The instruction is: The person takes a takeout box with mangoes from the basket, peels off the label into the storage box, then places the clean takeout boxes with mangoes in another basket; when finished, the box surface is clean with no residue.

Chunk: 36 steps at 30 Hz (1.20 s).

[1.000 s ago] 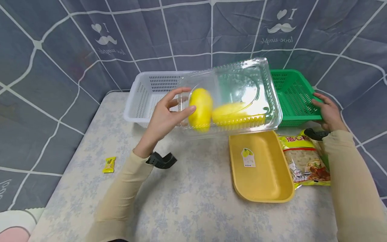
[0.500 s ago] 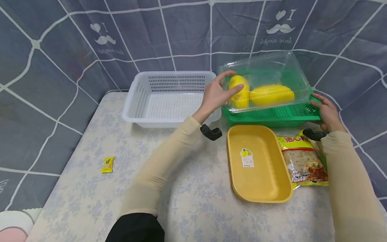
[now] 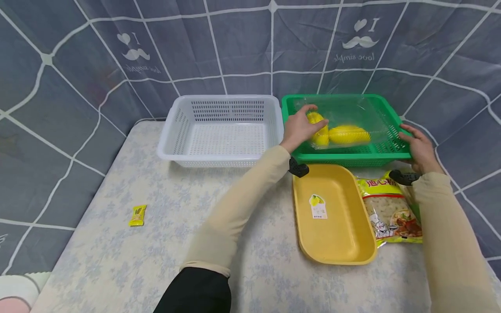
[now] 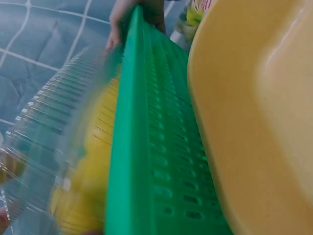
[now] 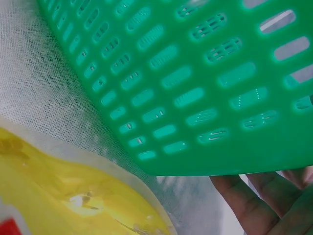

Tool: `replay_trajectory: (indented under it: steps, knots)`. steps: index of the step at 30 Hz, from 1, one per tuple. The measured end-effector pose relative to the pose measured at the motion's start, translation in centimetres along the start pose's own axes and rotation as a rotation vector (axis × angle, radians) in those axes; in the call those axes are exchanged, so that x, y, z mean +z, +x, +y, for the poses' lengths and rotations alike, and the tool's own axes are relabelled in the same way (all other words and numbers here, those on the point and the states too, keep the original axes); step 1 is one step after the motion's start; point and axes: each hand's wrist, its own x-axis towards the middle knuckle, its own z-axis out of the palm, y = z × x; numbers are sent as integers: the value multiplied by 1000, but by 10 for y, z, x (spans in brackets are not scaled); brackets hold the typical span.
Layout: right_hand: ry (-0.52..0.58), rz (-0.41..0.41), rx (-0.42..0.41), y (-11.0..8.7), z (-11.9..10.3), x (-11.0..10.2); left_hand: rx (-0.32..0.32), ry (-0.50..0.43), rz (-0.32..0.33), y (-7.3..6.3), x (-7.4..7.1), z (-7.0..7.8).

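Note:
My left hand (image 3: 303, 127) pinches the left end of a clear plastic clamshell box (image 3: 354, 106) between thumb and fingers. Two yellow, fruit-like things show through its wall: a rounded one (image 3: 320, 136) beside my thumb and a longer one (image 3: 349, 134) to its right. The box sits within the outline of a green perforated basket (image 3: 352, 161), tilted in the head view. At the basket's right end, my right hand (image 3: 422, 145) grips the rim. In the right wrist view, fingers (image 5: 249, 205) reach under the green edge.
A white perforated basket (image 3: 219, 159) stands left of the green one. In front lie a yellow tray (image 3: 340, 226) with a lemon sticker and a yellow food packet (image 3: 391, 213). Farther left is a small yellow sachet (image 3: 138, 215). A grey checked cloth (image 3: 242, 48) hangs behind.
My left hand has carried the clear box rightward from over the white basket, then lowered it into the green basket. The right hand stays at the green rim.

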Motion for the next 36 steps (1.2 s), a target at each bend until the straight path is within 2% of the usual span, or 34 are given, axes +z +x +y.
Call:
replay_trajectory:
  steps: [8,13,17,23,26,36]
  knots:
    - [-20,29,0,1,1,1,-26,100,-13,4,20,-1]
    - [-19,32,-13,0,1,0,-56,86,-9,4,28,1]
    - [-27,34,-23,-1,1,-1,-85,80,-34,6,32,4]
    - [-63,28,-27,-1,1,0,-215,96,-107,15,41,1]
    - [-42,26,-30,0,2,0,-254,64,-120,19,45,-4]
    - [-25,25,-27,1,2,-1,-286,-144,-155,24,46,-8]
